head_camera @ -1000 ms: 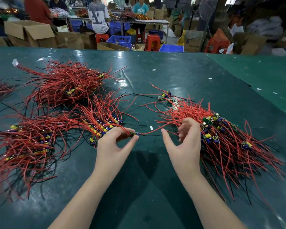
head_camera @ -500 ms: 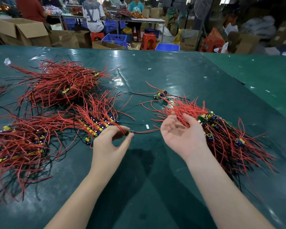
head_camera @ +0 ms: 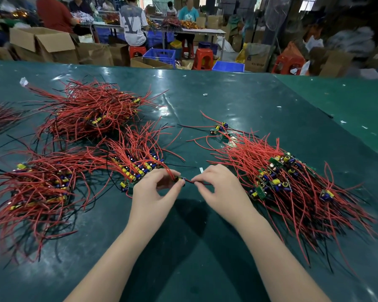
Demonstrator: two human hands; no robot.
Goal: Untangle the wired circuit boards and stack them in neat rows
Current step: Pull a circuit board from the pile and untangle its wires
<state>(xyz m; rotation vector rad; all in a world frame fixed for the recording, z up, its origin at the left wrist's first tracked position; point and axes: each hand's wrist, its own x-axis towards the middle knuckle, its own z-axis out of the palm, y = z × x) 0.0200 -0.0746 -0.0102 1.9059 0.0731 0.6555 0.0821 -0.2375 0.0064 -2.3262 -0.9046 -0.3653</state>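
Observation:
My left hand (head_camera: 154, 194) pinches a small green circuit board (head_camera: 180, 179) between thumb and fingers, just right of a neat row of boards (head_camera: 138, 168) with red wires fanning away. My right hand (head_camera: 222, 188) pinches that board's red and black wires (head_camera: 194, 182) close to the board. A tangled heap of wired boards (head_camera: 292, 184) lies to the right of my right hand. One loose board (head_camera: 219, 128) sits apart, further back.
Other wire bundles lie at the left front (head_camera: 37, 188) and at the left rear (head_camera: 90, 110) of the dark green table (head_camera: 227, 101). A few white scraps dot the table. Beyond its far edge are cardboard boxes, stools, crates and seated people.
My right hand left the tangled heap, turned palm down and came left onto the wires of the board in my left hand. My left hand kept its grip.

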